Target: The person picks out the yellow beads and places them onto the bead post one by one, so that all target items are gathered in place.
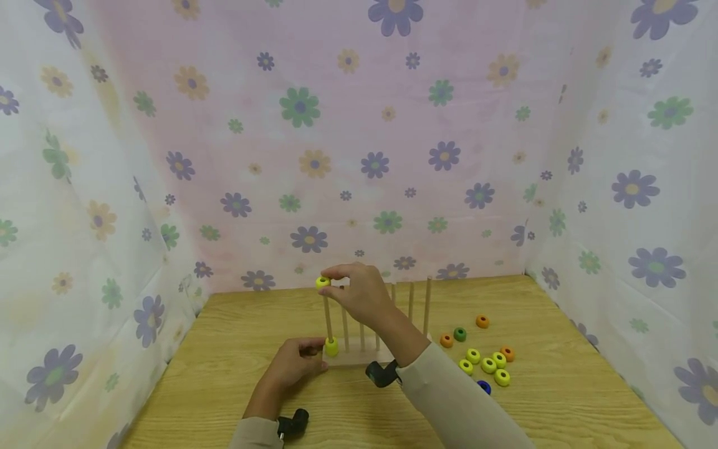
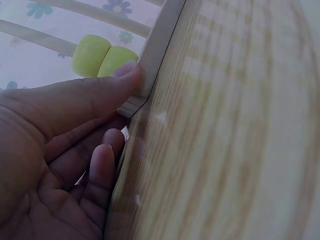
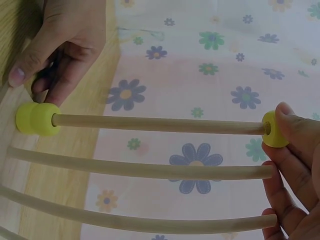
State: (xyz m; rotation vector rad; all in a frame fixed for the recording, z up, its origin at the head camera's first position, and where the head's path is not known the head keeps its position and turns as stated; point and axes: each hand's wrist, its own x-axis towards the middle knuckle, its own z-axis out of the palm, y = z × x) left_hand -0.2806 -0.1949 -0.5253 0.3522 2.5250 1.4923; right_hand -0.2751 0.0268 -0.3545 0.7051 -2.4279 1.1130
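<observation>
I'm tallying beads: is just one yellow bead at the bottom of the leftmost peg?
No, two yellow beads are stacked there on the peg.

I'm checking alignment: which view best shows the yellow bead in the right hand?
The right wrist view: the yellow bead looks large there, with the peg meeting its hole. The head view shows it small; the left wrist view doesn't show it.

Flower-printed fabric (image 1: 350, 131) hangs around three sides of a wood-grain table (image 1: 215, 349).
</observation>
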